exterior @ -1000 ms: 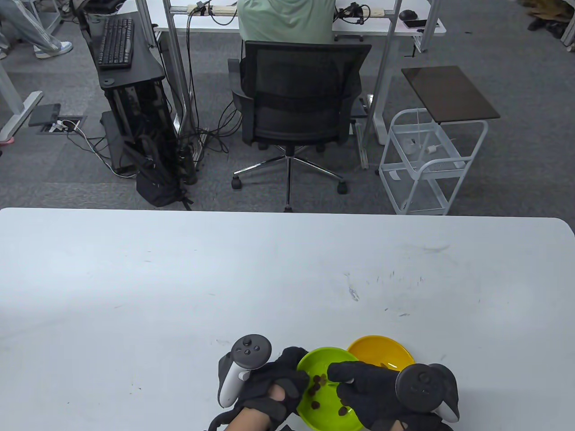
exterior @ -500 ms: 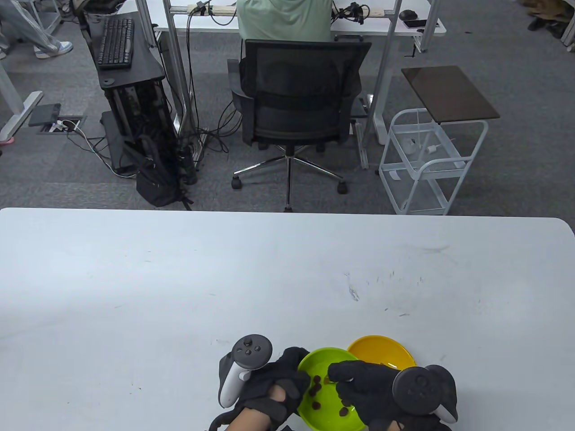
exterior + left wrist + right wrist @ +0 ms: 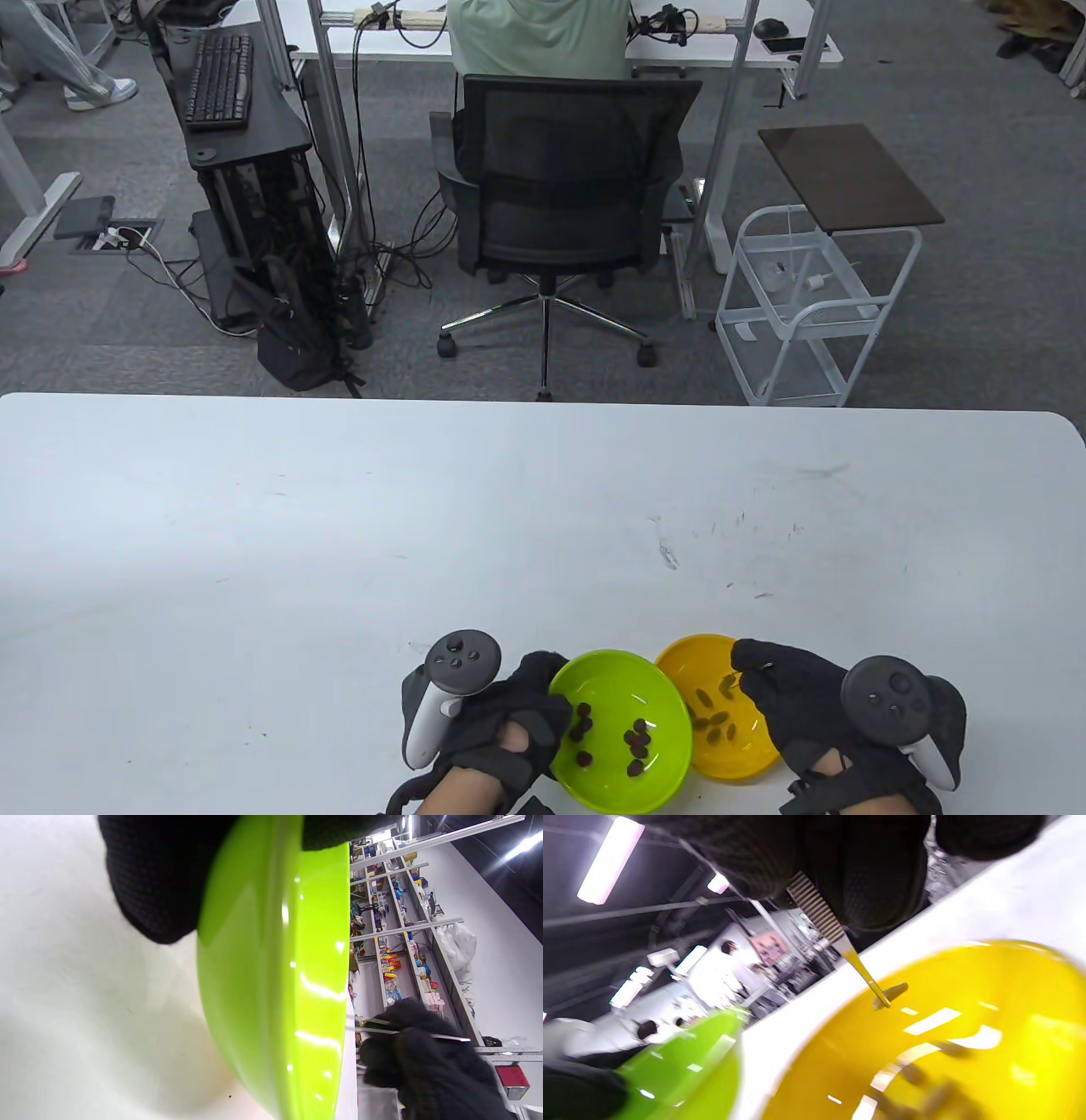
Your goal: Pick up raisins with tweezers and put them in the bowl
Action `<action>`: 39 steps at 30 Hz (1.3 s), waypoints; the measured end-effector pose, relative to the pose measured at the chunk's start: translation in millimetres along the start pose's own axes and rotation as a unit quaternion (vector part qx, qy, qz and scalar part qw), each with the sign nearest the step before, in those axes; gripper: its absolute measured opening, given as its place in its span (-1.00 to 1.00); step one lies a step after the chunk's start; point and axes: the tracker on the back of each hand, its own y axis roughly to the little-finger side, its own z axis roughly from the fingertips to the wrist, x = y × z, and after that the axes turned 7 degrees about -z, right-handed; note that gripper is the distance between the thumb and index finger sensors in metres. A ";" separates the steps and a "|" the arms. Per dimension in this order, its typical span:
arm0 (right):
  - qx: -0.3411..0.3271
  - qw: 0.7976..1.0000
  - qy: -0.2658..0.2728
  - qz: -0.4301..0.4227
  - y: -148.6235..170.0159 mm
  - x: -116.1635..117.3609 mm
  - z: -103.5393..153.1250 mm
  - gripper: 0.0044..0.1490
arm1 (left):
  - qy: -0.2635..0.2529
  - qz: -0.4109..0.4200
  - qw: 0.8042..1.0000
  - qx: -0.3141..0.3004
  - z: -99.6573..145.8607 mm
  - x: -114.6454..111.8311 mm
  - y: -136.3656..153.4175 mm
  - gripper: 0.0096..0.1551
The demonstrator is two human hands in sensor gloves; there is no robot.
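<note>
A green bowl [image 3: 670, 768] holds several dark raisins [image 3: 636, 740] near the table's front edge. My left hand [image 3: 530, 696] grips its left rim; the left wrist view shows the bowl's underside [image 3: 275, 984] with my fingers [image 3: 157, 878] on its edge. A yellow bowl [image 3: 679, 671] touches it on the right and holds several raisins [image 3: 713, 722]. My right hand [image 3: 764, 679] pinches metal tweezers [image 3: 857, 963] over the yellow bowl [image 3: 946, 1052]. Their tips point down at its rim, with a small dark shape [image 3: 895, 989] beside the tip. The tweezers also show in the left wrist view [image 3: 415, 1033].
The white table [image 3: 339, 552] stretches far and to both sides of the bowls. Beyond its far edge stand an office chair [image 3: 560, 195] and a white wire cart [image 3: 806, 306].
My right hand has moved right with the tweezers, from over the green bowl to over the yellow bowl. The green bowl's raisins are now uncovered. My left hand has shifted slightly left.
</note>
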 end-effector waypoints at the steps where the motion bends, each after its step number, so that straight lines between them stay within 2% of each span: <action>1: 0.009 1.000 -0.009 0.002 4.6 1.5 -0.9 -0.50 | 0.000 0.001 1.000 0.000 -0.1 0.4 0.2 -0.28; 8: 0.033 0.999 -0.030 0.010 12.1 9.5 -4.6 -0.50 | -0.004 0.008 1.000 0.003 0.4 4.6 2.4 -0.28; 13: 0.024 0.999 -0.019 -0.012 5.9 3.8 -2.6 -0.45 | -0.011 0.013 1.000 0.005 0.3 8.3 4.0 -0.28; 16: 0.012 1.000 0.000 -0.021 -1.0 -5.6 0.9 -0.42 | -0.026 0.028 0.999 0.008 0.3 12.7 8.3 -0.30; 21: -0.016 0.999 0.051 -0.001 -16.8 -30.8 9.0 -0.42 | -0.081 0.030 0.996 0.029 0.2 28.6 17.2 -0.36; 25: -0.012 0.997 0.076 0.021 -23.0 -48.4 15.8 -0.41 | -0.125 0.018 0.990 0.055 1.2 39.8 28.2 -0.37; 30: 0.026 0.994 0.086 0.054 -18.3 -61.1 20.0 -0.44 | -0.175 -0.059 0.978 0.098 1.9 47.5 36.0 -0.44; 34: 0.065 0.993 0.079 0.066 -12.8 -66.3 21.4 -0.42 | -0.192 -0.126 0.966 0.118 0.8 47.8 35.3 -0.45; 39: 0.089 0.991 0.066 0.079 -8.1 -67.1 21.4 -0.42 | -0.200 -0.151 0.958 0.136 -1.6 45.3 35.9 -0.45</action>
